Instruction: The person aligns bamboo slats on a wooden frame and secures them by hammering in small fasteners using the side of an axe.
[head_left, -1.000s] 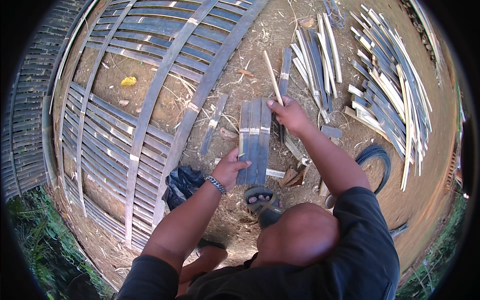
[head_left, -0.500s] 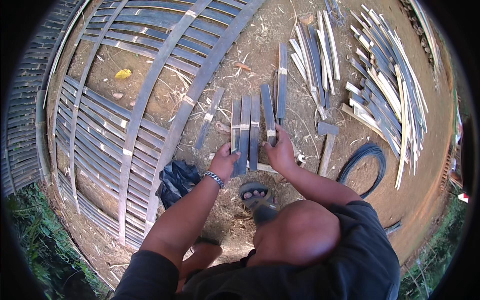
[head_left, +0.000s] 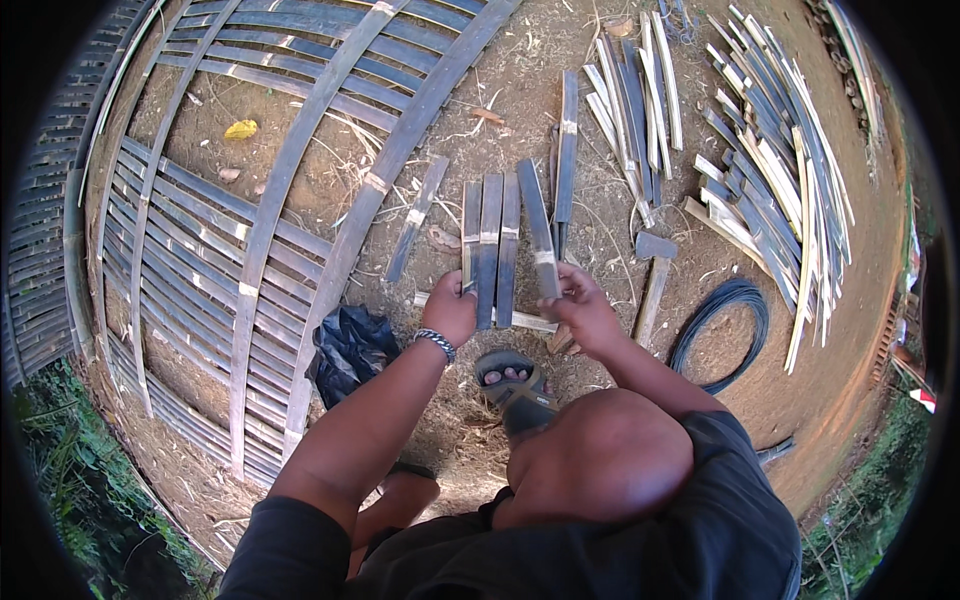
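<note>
Several short dark bamboo strips (head_left: 489, 240) stand side by side in front of me, their lower ends toward me. My left hand (head_left: 452, 308) is closed round the lower end of the leftmost strip (head_left: 470, 215), thumb against its edge. A little to the right, a separate strip (head_left: 536, 215) leans slightly left at its far end. My right hand (head_left: 585, 312) has its fingers and thumb at that strip's lower end, pinching it. Behind it lies a longer upright strip (head_left: 566, 145). A loose strip (head_left: 417, 220) rests on the soil to the left.
A large bamboo slat panel (head_left: 250, 290) fills the left side. Black plastic (head_left: 350, 350) lies by my left forearm. On the right are a hammer-like tool with a wooden handle (head_left: 652, 300), a coil of dark wire (head_left: 722, 335) and a pile of split bamboo (head_left: 775, 190). My sandalled foot (head_left: 515, 390) is near.
My right hand has slid slightly down and to the right at its strip's lower end, its fingers shifted. My left hand keeps its grip. The view has moved a little.
</note>
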